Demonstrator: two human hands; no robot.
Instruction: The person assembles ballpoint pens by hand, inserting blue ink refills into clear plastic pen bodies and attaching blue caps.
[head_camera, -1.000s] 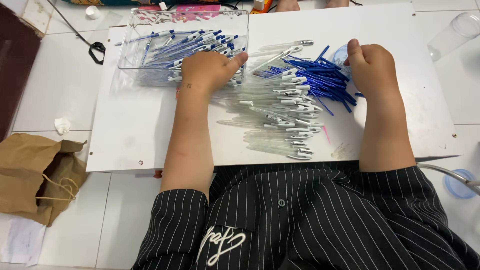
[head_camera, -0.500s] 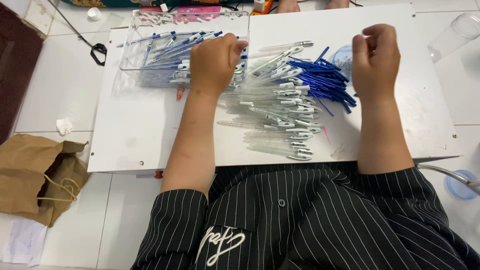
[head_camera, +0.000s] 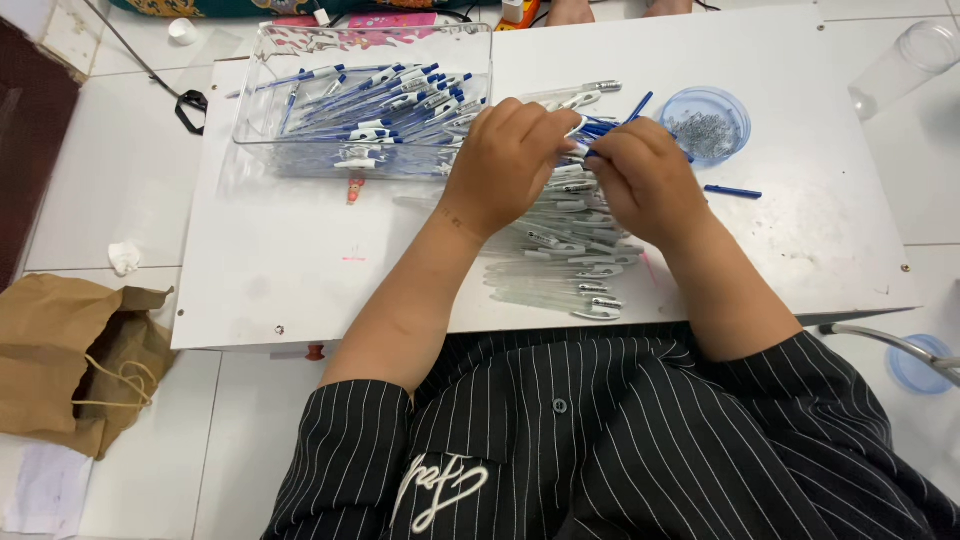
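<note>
Both hands meet over the pen pile (head_camera: 565, 250).
Left hand (head_camera: 505, 160) and right hand (head_camera: 645, 180) fingers pinch one blue pen (head_camera: 610, 128) together, beside the tray (head_camera: 300, 160).

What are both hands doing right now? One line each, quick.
Left hand: fingers curled, closed on a clear pen barrel.
Right hand: closed, pinching a blue refill at the barrel's end.

A crumpled brown paper bag (head_camera: 70, 360) with string handles lies on the floor, left of the table.
</note>
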